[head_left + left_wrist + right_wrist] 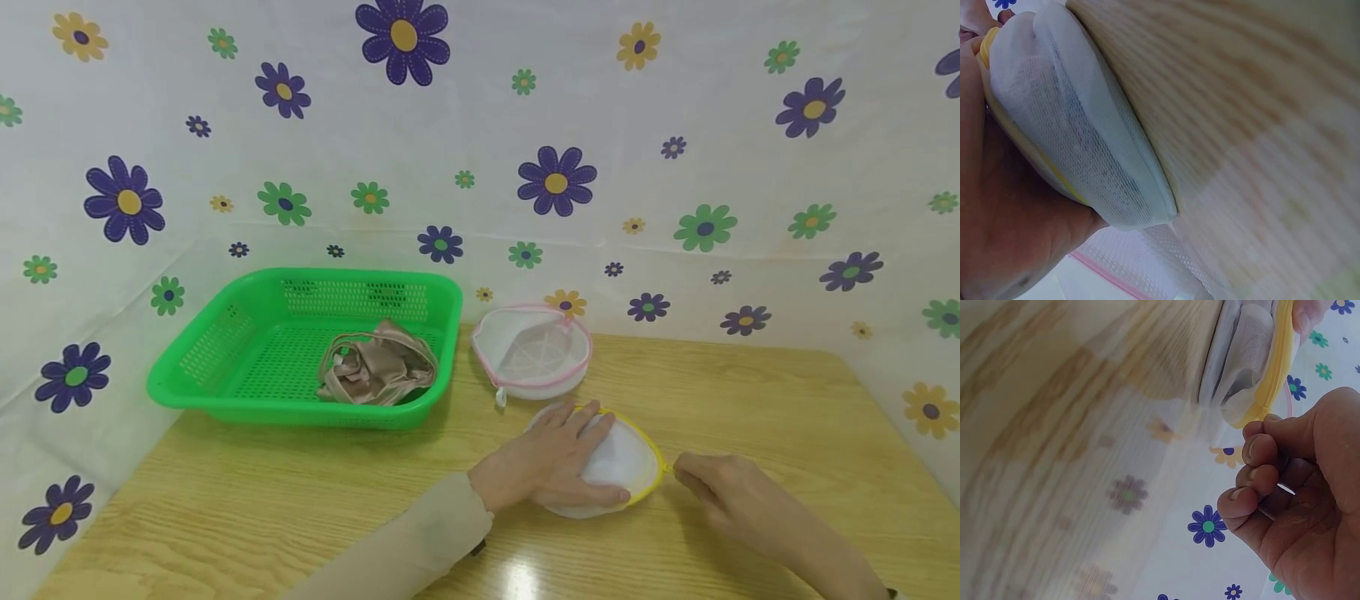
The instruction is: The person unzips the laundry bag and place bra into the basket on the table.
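A white mesh laundry bag with a yellow zipper edge lies on the table in the head view. My left hand rests on top of the bag with its fingers spread. At the bag's right end, my right hand pinches the yellow zipper pull between thumb and forefinger. In the right wrist view the thumb and forefinger meet at the end of the yellow zipper. The left wrist view shows the bag's mesh side bulging beside the left palm; its contents cannot be made out.
Behind the bag stands a second white mesh bag with a pink zipper edge, unzipped. To the left, a green plastic basket holds a crumpled shiny taupe cloth. A flowered sheet hangs behind the wooden table.
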A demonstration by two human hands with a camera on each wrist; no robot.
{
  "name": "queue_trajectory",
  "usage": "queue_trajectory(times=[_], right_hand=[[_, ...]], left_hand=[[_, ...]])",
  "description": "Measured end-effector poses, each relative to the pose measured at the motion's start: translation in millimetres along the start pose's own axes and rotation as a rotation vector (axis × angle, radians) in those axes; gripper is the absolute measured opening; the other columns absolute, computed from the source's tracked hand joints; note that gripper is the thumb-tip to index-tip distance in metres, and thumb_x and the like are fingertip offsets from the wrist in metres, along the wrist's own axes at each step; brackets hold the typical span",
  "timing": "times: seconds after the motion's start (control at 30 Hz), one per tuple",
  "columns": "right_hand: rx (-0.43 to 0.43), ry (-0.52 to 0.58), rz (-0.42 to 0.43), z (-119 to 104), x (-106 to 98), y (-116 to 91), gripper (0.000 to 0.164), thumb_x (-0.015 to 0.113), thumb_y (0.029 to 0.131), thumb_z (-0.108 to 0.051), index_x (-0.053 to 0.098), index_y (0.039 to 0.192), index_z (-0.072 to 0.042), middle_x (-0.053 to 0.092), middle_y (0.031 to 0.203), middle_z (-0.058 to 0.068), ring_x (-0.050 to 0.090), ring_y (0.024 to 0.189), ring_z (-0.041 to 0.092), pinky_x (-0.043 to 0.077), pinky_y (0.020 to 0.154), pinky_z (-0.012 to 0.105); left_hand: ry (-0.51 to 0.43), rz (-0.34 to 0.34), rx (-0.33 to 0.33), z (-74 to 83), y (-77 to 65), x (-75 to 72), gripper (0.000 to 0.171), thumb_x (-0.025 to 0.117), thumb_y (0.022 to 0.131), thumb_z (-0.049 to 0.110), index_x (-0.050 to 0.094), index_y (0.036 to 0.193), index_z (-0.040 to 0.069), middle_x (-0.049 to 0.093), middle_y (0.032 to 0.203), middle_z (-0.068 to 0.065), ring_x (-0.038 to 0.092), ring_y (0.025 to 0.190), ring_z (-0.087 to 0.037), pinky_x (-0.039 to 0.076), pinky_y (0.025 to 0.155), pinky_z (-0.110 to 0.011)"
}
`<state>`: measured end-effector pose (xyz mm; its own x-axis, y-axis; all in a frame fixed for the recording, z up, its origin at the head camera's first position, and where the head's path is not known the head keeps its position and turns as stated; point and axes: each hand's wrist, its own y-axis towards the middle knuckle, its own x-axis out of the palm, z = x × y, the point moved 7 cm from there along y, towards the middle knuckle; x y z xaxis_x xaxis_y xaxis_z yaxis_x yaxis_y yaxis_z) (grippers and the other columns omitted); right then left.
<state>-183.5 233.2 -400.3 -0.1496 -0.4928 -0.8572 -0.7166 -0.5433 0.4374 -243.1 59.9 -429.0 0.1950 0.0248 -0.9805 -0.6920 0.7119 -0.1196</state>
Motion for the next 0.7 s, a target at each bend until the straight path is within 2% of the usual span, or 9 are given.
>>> queue_trajectory(times=[0.2,0.47,0.7], right_hand=[[-0.023,-0.005,0.018,-2.6,-0.4,0.9,0.043,0.072,0.080,0.014,0.046,0.073,-0.021,0.026,0.068,-0.022,0.021,0.062,-0.012,0.023,0.047,0.006],[0.012,-0.038,0.022,-1.8,-2.6,1.7,0.044,0.071,0.083,0.010,0.043,0.071,-0.023,0.022,0.068,-0.022,0.019,0.061,-0.011,0.021,0.048,0.007],[0.006,-0.092,0.053,2.0,-4.6,3.6,0.037,0.073,0.081,0.009,0.051,0.074,-0.020,0.027,0.064,-0.021,0.019,0.059,-0.011,0.022,0.046,0.008]], left_hand=[[-0.018,-0.006,-0.010,-1.0,0.4,-0.2,0.094,0.039,0.094,0.079,0.022,0.165,0.019,0.023,0.171,-0.010,0.028,0.156,-0.037,0.025,0.128,-0.048],[-0.067,-0.013,-0.027,-1.3,0.6,-1.5,0.097,0.042,0.093,0.079,0.018,0.165,0.020,0.022,0.171,-0.010,0.026,0.156,-0.037,0.023,0.129,-0.047],[-0.058,-0.013,0.003,-1.7,-2.7,-5.1,0.099,0.043,0.091,0.082,0.017,0.166,0.023,0.021,0.171,-0.013,0.027,0.156,-0.037,0.024,0.129,-0.046]])
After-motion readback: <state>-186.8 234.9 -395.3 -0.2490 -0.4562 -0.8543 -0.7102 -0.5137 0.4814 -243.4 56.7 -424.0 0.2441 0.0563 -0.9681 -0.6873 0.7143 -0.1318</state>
